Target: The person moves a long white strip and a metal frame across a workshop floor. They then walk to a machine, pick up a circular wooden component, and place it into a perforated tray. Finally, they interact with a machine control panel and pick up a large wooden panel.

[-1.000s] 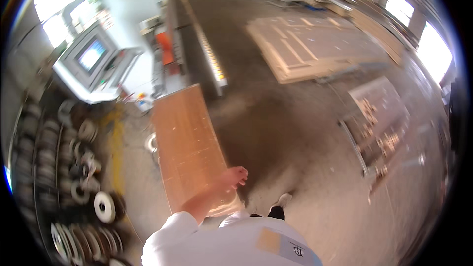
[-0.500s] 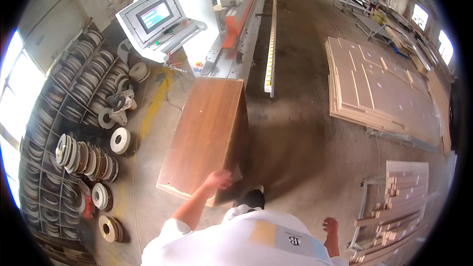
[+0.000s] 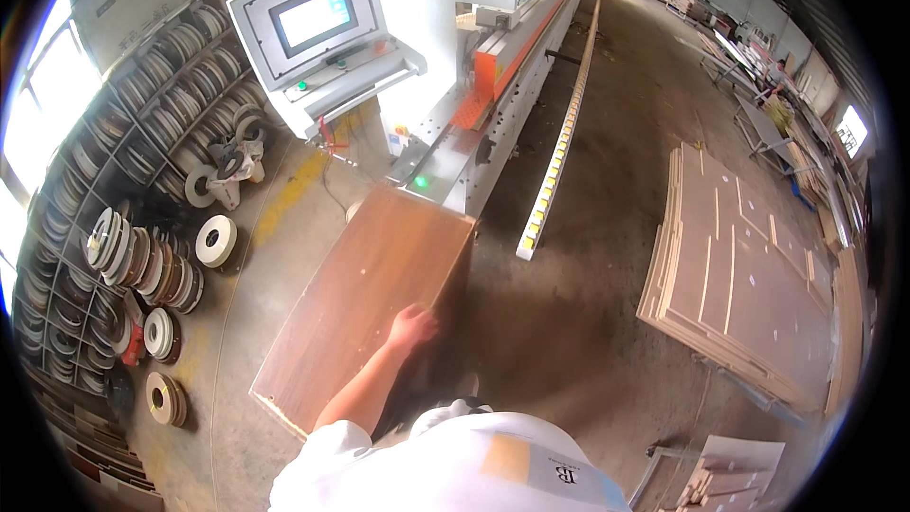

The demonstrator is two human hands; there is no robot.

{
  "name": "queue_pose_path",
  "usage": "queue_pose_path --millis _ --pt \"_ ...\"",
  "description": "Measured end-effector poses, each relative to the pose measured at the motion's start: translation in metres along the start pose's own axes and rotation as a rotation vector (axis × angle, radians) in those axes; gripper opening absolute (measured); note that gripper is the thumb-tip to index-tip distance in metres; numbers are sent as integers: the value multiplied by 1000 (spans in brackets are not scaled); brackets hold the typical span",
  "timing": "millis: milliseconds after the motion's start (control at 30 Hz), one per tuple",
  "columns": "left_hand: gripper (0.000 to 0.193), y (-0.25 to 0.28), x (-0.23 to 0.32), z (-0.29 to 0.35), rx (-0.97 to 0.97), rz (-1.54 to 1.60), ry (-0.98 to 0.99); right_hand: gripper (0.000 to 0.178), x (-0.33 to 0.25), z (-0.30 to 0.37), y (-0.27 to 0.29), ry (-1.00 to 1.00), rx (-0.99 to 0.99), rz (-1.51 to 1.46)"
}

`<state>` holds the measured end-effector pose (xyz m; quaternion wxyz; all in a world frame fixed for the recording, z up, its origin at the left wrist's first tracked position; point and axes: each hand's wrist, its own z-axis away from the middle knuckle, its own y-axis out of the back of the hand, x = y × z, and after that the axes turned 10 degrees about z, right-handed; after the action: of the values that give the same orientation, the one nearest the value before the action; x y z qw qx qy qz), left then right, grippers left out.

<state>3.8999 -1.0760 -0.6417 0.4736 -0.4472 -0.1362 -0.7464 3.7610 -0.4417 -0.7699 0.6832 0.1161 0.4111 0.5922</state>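
My left hand [image 3: 414, 325] is over the right long edge of a brown wood-grain box or stand [image 3: 365, 275]. Its fingers are curled in, and I cannot make out whether anything is held in them. The box has a pale, worn near edge, and its far end meets the metal bed [image 3: 441, 166] of a long machine. Out of the picture is my right hand. A grey control console [image 3: 318, 24] with a lit screen stands beyond the box to the left.
Reels of edge-banding [image 3: 133, 156] fill a rack at left, with more reels [image 3: 216, 241] on the floor. A long roller rail [image 3: 559, 161] runs beside the machine. Stacked brown boards [image 3: 739, 275] lie at right; wood strips [image 3: 730, 488] are at lower right.
My view has shifted forward, toward the machine. My left hand has moved farther along the box edge, and a pale piece beside it no longer shows. My right hand has left the picture.
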Motion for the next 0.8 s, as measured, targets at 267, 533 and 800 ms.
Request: queue_pose_path --millis 267,533,800 --pt "19 -121 110 -104 -89 -392 -415 15 -86 -130 95 -52 -24 -96" --pt "23 -106 212 -197 182 -299 -694 15 -160 -302 191 329 -120 62" --pt "45 -32 419 -233 802 -1091 -850 19 -309 -421 301 -44 -76 -444"
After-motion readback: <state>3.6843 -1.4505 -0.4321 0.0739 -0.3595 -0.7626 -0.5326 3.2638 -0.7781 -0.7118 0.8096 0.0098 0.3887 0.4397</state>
